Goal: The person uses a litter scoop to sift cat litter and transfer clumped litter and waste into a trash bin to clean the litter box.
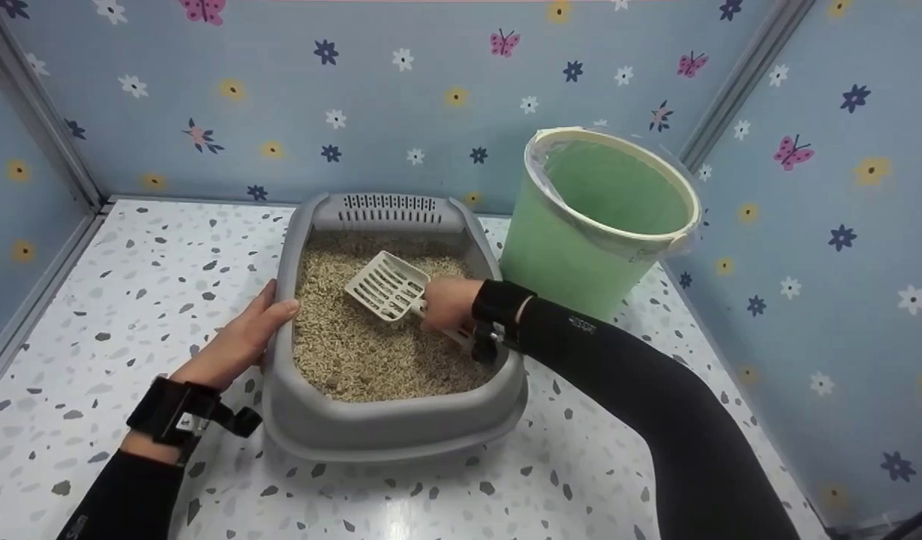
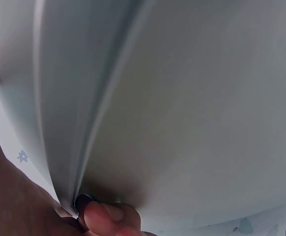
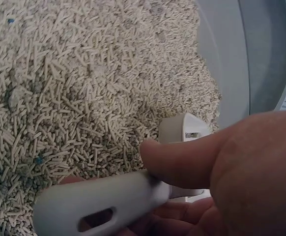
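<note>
A grey litter box (image 1: pixel 393 427) filled with pale pellet litter (image 1: pixel 370 364) stands on the table. My left hand (image 1: pixel 239 337) grips its left rim, the thumb over the top edge; in the left wrist view the fingertips (image 2: pixel 111 216) curl under the rim. My right hand (image 1: pixel 449 304) holds the handle (image 3: pixel 99 201) of an off-white slotted litter scoop (image 1: pixel 388 286), thumb on top and fingers beneath. The scoop's head is over the litter towards the back of the box, pointing left. Whether it touches the litter I cannot tell.
Close to the box's right side stands a green bin (image 1: pixel 566 262) with a clear liner folded over its cream rim. Blue flowered panels (image 1: pixel 400 97) rise behind and on both sides of the speckled white table (image 1: pixel 130 300).
</note>
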